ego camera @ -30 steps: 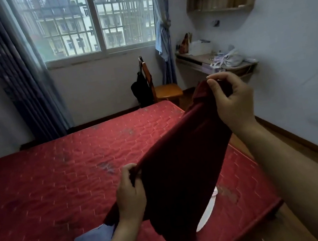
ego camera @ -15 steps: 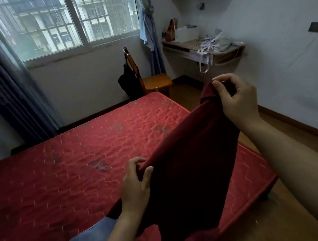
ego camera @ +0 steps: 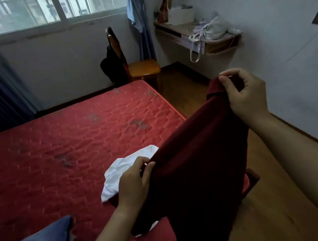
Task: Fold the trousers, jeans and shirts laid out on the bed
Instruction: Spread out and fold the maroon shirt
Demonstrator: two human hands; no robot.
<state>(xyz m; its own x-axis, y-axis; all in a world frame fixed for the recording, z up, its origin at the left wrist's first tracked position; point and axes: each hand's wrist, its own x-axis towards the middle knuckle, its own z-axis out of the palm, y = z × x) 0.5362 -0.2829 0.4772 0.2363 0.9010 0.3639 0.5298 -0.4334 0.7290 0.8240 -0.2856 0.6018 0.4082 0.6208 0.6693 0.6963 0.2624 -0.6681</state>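
To fold it cleanly, the dark red garment [ego camera: 199, 166] wants pulling taut between both grips so its top edge runs straight, then laying flat on the bed [ego camera: 55, 158] before any crease; it slopes now, so levelling the hands looks like the first need. The left hand [ego camera: 133, 184], lower centre of the frame, pinches one end of that edge; the right hand [ego camera: 246, 93], higher at centre right, pinches the other. The cloth hangs in the air over the bed's near right corner, matte, plain, in soft heavy drapes; shirt or trousers I cannot tell.
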